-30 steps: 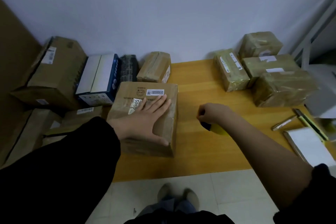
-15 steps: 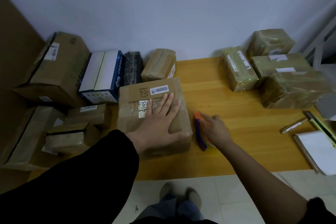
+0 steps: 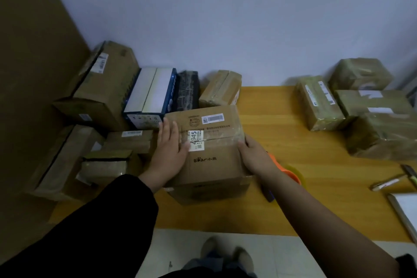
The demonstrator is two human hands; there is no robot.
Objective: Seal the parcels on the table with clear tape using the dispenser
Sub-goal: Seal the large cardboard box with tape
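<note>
A brown cardboard parcel [image 3: 212, 142] with a "4945" label and a barcode sits tilted up at the table's [image 3: 293, 198] front middle. My left hand [image 3: 170, 146] lies flat on its top left, fingers straight. My right hand [image 3: 253, 153] grips the parcel's right edge. The tape dispenser [image 3: 291, 174], orange with a yellowish roll and a dark blue handle, lies on the table just right of the parcel, partly behind my right forearm.
Several parcels crowd the left side, among them a blue and white box [image 3: 150, 95] and a large carton [image 3: 99, 86]. Tape-wrapped parcels [image 3: 365, 108] stack at the back right. A pen [image 3: 388, 183] and a white pad [image 3: 406, 210] lie at the right edge.
My right hand has set the dispenser down on the table and moved onto the parcel's right edge. My left hand slid to the parcel's left side, and the parcel now tilts up.
</note>
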